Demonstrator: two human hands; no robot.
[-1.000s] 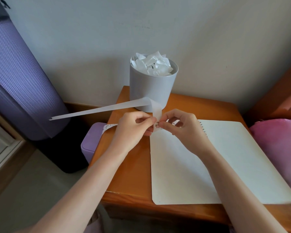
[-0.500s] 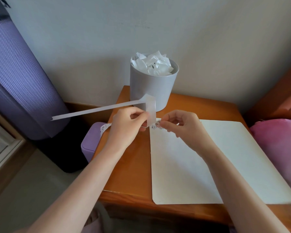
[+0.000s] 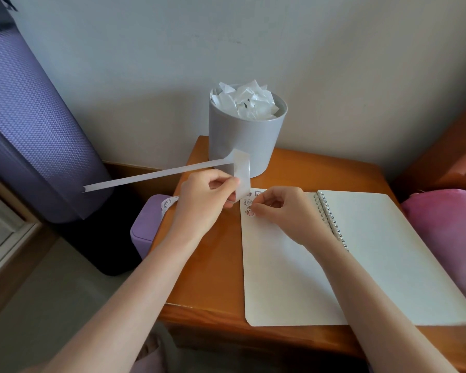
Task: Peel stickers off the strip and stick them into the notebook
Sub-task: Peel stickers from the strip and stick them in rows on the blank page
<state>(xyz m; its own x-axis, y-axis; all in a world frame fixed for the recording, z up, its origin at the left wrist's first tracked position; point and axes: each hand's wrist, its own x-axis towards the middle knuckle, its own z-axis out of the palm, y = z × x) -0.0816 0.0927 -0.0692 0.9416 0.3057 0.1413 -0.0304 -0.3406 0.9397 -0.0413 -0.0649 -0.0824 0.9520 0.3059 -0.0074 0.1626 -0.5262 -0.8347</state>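
Setting: orange-brown wooden bench (image 3: 215, 265) in a room corner, against a pale grey-white wall (image 3: 334, 76).

Left hand (image 3: 202, 200): fingers curled, thumb and fingertips pinching a white, glossy paper sticker strip (image 3: 242, 175) just left of the notebook's top corner. The strip loops upward above the hand. One long bare tail runs out to the left, off the bench and in the air. A short printed length shows from behind the hand toward the left bench edge.

Right hand (image 3: 283, 214): fingers curled, thumb and forefinger tips closed on a small pinkish cartoon sticker (image 3: 250, 211). The sticker lies at the upper left of the left page. Whether it is fully stuck down cannot be told.

Open white spiral-bound notebook (image 3: 388, 251): flat on the bench, pages blank apart from a few more small cartoon stickers (image 3: 248, 202) just above the held one, near the top left corner.

Behind the hands: pale grey cylindrical tub (image 3: 242, 141), upright at the back of the bench, filled with crumpled white paper scraps (image 3: 248, 103).

Left of the bench: lilac plastic box (image 3: 145, 230), touching or just beside the bench edge; beyond it a large purple textured foam roll (image 3: 38, 135), upright.

Right edge: pink fabric (image 3: 447, 230) just beside the notebook.
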